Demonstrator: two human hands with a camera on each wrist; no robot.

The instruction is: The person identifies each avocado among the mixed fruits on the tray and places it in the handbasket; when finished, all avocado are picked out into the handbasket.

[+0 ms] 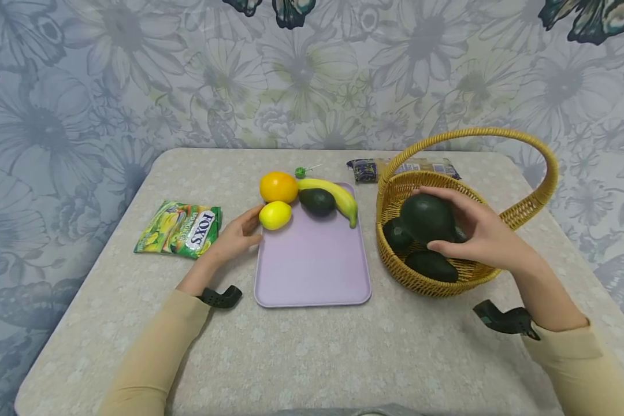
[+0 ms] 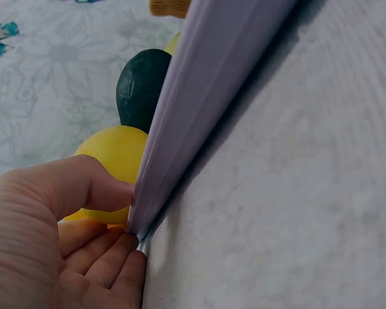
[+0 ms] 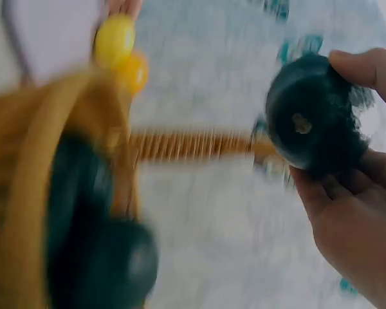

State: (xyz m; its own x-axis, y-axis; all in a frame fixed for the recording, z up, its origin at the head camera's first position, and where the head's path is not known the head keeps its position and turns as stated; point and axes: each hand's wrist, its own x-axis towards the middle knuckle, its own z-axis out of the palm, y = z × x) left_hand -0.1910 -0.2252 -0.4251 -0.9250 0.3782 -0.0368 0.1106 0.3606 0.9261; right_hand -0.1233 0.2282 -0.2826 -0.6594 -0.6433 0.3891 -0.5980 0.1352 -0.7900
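Note:
My right hand grips a large dark green avocado over the wicker basket, thumb and fingers on opposite sides of it. Inside the basket lie more avocados. On the left, my left hand pinches the edge of the lilac tray near a lemon. In the left wrist view the thumb lies by the rim in front of the lemon. An orange, a banana and another avocado sit at the tray's far end.
A green FOX'S candy bag lies left of the tray. Behind the basket is a long plastic packet, partly hidden by the handle. A small green thing with a stem lies behind the banana. The patterned wall stands behind the table.

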